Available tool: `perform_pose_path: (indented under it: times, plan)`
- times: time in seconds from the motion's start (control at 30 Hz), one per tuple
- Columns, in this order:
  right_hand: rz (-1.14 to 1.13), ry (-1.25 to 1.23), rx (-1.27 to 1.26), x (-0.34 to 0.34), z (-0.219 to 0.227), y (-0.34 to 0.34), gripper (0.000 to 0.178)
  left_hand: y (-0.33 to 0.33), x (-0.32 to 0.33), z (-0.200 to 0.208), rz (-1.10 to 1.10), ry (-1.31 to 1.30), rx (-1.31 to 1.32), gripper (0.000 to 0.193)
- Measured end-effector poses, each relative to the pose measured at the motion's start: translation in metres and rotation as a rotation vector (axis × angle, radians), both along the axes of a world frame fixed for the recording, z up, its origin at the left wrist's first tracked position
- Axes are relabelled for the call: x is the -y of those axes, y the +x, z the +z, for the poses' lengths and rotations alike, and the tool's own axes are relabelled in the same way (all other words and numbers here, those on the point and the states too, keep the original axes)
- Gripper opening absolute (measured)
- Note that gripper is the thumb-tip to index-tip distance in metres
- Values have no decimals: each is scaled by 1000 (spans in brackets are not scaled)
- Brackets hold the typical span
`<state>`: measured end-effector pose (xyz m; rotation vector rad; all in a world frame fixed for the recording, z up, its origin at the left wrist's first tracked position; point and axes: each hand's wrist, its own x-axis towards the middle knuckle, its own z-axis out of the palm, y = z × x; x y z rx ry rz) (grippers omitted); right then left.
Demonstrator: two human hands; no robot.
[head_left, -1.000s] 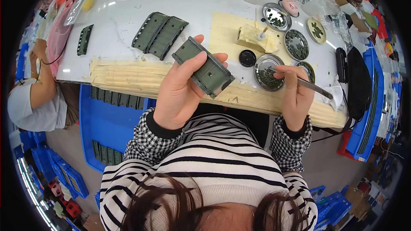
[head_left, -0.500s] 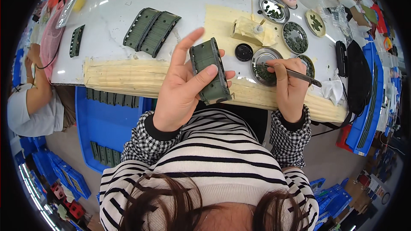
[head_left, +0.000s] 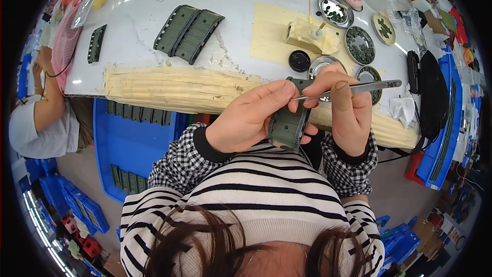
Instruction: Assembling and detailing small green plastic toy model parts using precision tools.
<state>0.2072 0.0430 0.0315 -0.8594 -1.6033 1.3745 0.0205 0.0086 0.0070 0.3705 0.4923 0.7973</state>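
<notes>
While the left hand (head_left: 246, 120) clamped its fingers around a dark green model part (head_left: 288, 127), thumb pressed on the upper end, the part was held upright just off the near edge of the tabletop (head_left: 246, 0), close to the person's striped chest. At three o'clock from it, the right hand (head_left: 348, 110) had its thumb and forefinger pinched together on metal tweezers (head_left: 348, 89), whose shaft ran toward three o'clock while the tip met the top of the green part.

Along the tabletop's near edge lay a band of layered cream masking tape (head_left: 174, 90). At eleven o'clock from the hands lay two green track strips (head_left: 188, 33) side by side, touching, and well beyond them at ten o'clock a smaller single strip (head_left: 96, 44). At twelve o'clock sat a small black cap (head_left: 299, 60), and beyond it a lump of cream tape (head_left: 307, 36) on a cream sheet. Round metal dishes (head_left: 359, 45) holding small dark pieces were grouped at one o'clock, one partly hidden behind the right hand. A black bag (head_left: 433, 97) rested at three o'clock. Under the tabletop, at eight o'clock, a blue bin (head_left: 128, 149) held more green strips. Another person in a white shirt (head_left: 36, 133) sat at nine o'clock.
</notes>
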Motion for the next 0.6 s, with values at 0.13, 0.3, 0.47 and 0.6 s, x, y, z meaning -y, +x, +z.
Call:
perform_pose_path:
  times: [0.13,0.3,0.47,0.6]
  plan:
    - [-93,102,50,5,-1,0,27,1,0,-2,57,39,-40,31]
    - [-70,593,246,9,4,0,18,3,0,-6,188,59,-13,28]
    - [-66,617,326,18,6,-7,32,5,1,-8,230,67,-14,26]
    - [-51,619,355,21,5,-9,38,9,2,-13,286,121,-110,26]
